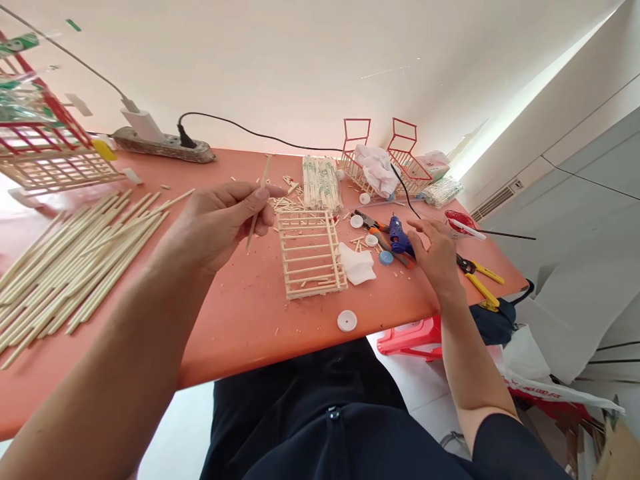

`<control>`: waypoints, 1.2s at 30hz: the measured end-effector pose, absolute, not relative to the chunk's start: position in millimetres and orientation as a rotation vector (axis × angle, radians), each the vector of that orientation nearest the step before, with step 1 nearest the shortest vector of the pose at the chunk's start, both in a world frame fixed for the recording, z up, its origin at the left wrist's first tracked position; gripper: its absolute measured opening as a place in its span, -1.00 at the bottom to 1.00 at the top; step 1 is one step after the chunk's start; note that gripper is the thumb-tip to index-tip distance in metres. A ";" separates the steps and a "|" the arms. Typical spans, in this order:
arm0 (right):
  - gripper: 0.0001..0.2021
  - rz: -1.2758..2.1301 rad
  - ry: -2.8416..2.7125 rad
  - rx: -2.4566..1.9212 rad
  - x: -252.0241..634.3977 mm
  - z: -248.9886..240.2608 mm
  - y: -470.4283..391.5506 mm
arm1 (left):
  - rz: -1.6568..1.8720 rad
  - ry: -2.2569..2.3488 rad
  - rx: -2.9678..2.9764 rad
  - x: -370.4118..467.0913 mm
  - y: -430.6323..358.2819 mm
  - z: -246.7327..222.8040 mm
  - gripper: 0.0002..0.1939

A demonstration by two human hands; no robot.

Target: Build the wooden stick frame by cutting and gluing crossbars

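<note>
Wooden stick point(266, 171) is pinched in L hand point(227, 217); R hand point(437, 257) is held part-open nr glue gun point(399, 233), contact unclear.

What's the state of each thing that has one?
Thin pale wooden stick: held, tilted
Left hand: pinching the stick
Blue plastic glue gun: on or off unclear
Right hand: fingers parted, near the gun
Slatted pale wooden frame: lying flat
Yellow-handled black pliers: handles spread
Black plastic plug: plugged in

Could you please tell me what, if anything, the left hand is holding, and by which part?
The left hand holds a thin pale stick near its middle, between thumb and fingers.
</note>
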State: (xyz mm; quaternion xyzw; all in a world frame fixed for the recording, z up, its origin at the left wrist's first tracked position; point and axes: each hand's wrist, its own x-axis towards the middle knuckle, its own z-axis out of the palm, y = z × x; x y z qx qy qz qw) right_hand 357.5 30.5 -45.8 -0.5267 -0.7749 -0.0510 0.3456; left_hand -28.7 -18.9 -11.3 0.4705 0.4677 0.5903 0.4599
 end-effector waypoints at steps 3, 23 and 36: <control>-0.66 -0.070 -2.114 -1.502 378.7 -54.0 25.7 | 1.397 1.117 1.119 -29.2 -15.0 -15.6 -0.78; -0.66 -0.045 -2.241 -1.536 384.0 -55.6 33.2 | 1.396 0.903 0.821 -22.7 -8.5 -13.8 -0.78; -0.61 -0.174 -2.251 -1.705 378.3 -60.9 32.1 | 1.482 0.956 0.753 -21.2 -6.8 -12.1 -0.57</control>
